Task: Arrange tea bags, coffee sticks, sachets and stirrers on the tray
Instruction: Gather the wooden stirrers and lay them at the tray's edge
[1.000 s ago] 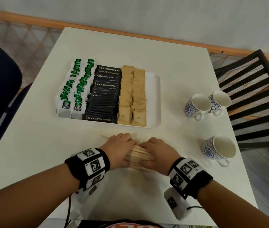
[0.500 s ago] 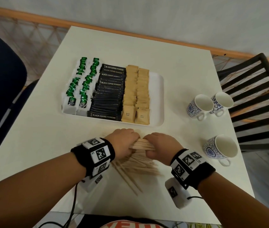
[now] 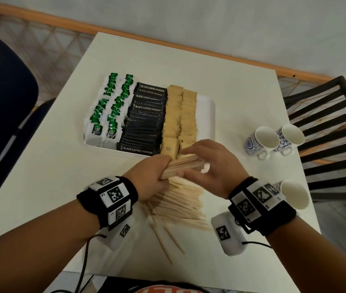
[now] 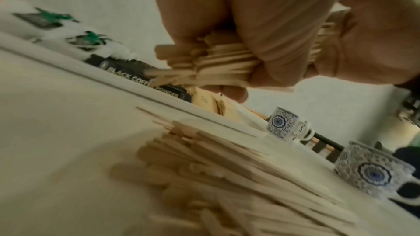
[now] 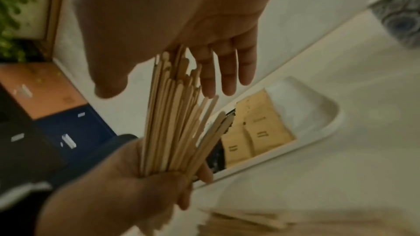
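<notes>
Hands raised off the counter [image 3: 62, 187] since a moment ago: left hand [image 3: 148, 176] clamped on stirrer bundle [image 3: 183, 167], right hand [image 3: 212, 166] flat-fingered steadying its tips, nearing tray [image 3: 207, 115] at 12 o'clock, loose stirrers [image 3: 180, 206] left below.

We are gripping a bundle of thin pale wooden stirrers [image 5: 168, 123] in our left hand [image 5: 127, 191], our right hand [image 5: 181, 24] lying straight-fingered against its far end, beside the white rounded plastic tray [image 5: 322, 132].

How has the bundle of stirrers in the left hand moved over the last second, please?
Yes: the bundle of stirrers in the left hand has risen off the table toward the tray, leaving a loose pile behind.
</notes>
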`<move>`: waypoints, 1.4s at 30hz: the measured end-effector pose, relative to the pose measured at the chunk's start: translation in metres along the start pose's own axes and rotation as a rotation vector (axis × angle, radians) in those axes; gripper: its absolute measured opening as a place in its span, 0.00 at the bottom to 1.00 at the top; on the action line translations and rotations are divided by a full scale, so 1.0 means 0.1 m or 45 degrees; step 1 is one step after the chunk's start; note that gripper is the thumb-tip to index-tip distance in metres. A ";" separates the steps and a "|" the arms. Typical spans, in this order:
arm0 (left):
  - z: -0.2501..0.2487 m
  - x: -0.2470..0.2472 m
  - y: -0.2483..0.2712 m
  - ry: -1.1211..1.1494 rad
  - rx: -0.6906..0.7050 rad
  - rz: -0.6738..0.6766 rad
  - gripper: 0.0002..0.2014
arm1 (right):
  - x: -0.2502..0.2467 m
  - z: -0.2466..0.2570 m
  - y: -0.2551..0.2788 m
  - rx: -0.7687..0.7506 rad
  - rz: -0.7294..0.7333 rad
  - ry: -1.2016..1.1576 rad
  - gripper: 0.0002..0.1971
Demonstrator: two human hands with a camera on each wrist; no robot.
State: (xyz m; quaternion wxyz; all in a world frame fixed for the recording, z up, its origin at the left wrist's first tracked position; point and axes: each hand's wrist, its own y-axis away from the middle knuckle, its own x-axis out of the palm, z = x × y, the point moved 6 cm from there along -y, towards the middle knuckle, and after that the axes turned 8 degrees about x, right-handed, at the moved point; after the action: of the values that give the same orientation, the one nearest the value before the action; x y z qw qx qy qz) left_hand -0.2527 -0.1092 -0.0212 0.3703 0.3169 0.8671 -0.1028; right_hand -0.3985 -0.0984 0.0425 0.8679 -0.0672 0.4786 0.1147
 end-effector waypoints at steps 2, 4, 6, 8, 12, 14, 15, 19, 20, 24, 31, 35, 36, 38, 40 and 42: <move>0.05 -0.05 0.07 0.171 -0.055 -0.110 0.12 | -0.04 0.10 -0.10 0.117 0.000 -0.273 0.25; 0.10 -0.09 0.15 0.386 -0.100 -0.198 0.12 | -0.01 0.30 -0.21 0.110 -0.030 -0.436 0.18; 0.17 -0.08 0.21 0.646 -0.133 -0.271 0.11 | 0.05 0.53 -0.33 0.027 -0.064 -0.485 0.15; 0.25 -0.10 0.27 0.834 -0.175 -0.369 0.09 | 0.13 0.75 -0.42 -0.082 -0.054 -0.480 0.14; 0.37 -0.22 0.36 0.876 -0.260 -0.574 0.10 | 0.36 1.13 -0.51 -0.340 0.038 -0.440 0.10; 0.46 -0.21 0.42 0.866 -0.301 -0.618 0.15 | 0.48 1.19 -0.53 -0.434 -0.010 -0.425 0.11; 0.49 -0.19 0.45 0.876 -0.313 -0.622 0.12 | 0.55 1.17 -0.54 -0.438 -0.019 -0.422 0.14; 0.67 -0.11 0.57 0.699 -0.461 -0.559 0.13 | 0.87 1.06 -0.56 -0.347 0.137 -0.422 0.20; 0.71 -0.07 0.58 0.636 -0.470 -0.543 0.11 | 0.90 1.08 -0.56 -0.366 0.147 -0.426 0.20; 0.67 -0.17 0.60 0.641 -0.377 -0.611 0.12 | 0.89 1.21 -0.57 -0.447 0.211 -0.429 0.20; 0.89 -0.41 0.71 0.736 -0.444 -0.754 0.07 | 0.80 0.41 -0.41 -0.017 0.204 -0.139 0.21; 0.84 -0.54 0.66 0.641 -0.446 -0.774 0.09 | 1.14 0.17 -0.08 0.152 0.641 0.393 0.57; 0.83 -0.55 0.65 0.644 -0.445 -0.772 0.09 | 1.18 0.17 -0.01 0.161 0.646 0.443 0.64; 0.78 -0.54 0.62 0.633 -0.427 -0.746 0.09 | 1.28 0.16 0.14 0.163 0.669 0.525 0.69; 0.75 -0.49 0.59 0.648 -0.416 -0.726 0.09 | 1.35 0.17 0.28 0.139 0.696 0.619 0.69; 0.70 -0.44 0.56 0.643 -0.401 -0.702 0.09 | 1.35 0.16 0.35 0.134 0.710 0.607 0.62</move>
State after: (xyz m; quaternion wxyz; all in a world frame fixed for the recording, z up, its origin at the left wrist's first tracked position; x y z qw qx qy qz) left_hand -0.1542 -0.1156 -0.0364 0.1481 0.0274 0.9885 0.0169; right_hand -0.3245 -0.0428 -0.0636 0.6698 0.0858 0.6724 0.3030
